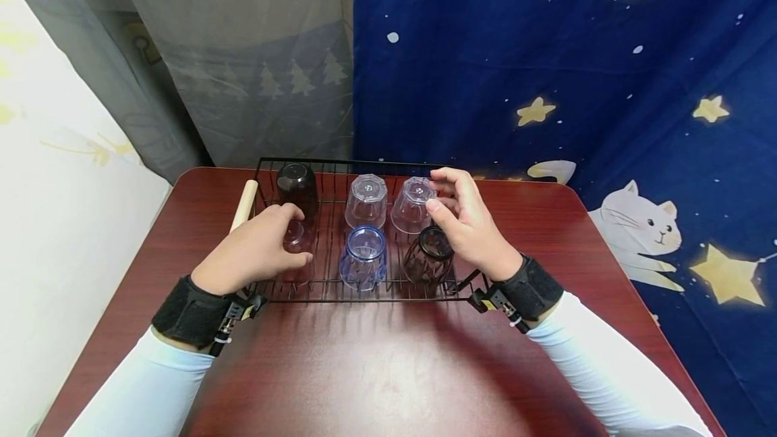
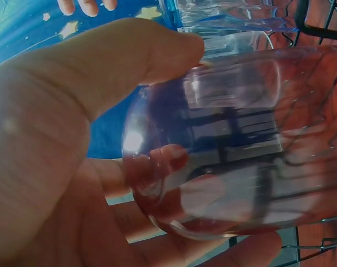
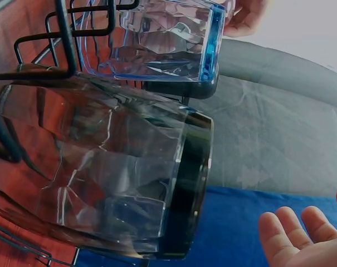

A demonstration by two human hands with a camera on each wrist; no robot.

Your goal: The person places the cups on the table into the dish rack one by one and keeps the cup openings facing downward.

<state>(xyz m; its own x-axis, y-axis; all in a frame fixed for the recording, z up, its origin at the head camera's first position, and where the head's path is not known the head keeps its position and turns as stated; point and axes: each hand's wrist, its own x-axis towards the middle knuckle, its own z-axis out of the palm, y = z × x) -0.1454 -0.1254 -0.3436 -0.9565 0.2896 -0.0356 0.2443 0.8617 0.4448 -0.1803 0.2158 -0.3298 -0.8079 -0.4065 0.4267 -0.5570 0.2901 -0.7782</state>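
Note:
My left hand (image 1: 251, 248) curls round a pink-tinted clear glass (image 2: 235, 144) that stands bottom-up in a black wire rack (image 1: 330, 301). In the left wrist view the thumb lies against one side and the fingers pass behind the glass. At the rack's right, my right hand (image 1: 470, 221) is cupped beside an upside-down clear glass (image 1: 409, 211), its fingers relaxed; whether they touch it is hard to tell. Below that hand is a dark faceted glass (image 3: 101, 161). A blue-tinted glass (image 1: 363, 263) and another clear glass (image 1: 367, 206) stand mid-rack.
Behind my left hand stands a black glass (image 1: 297, 184). A pale wooden handle (image 1: 245, 204) slants at the rack's left end. The rack sits at the back of a reddish-brown table (image 1: 376, 369), close to grey and blue curtains (image 1: 461, 52).

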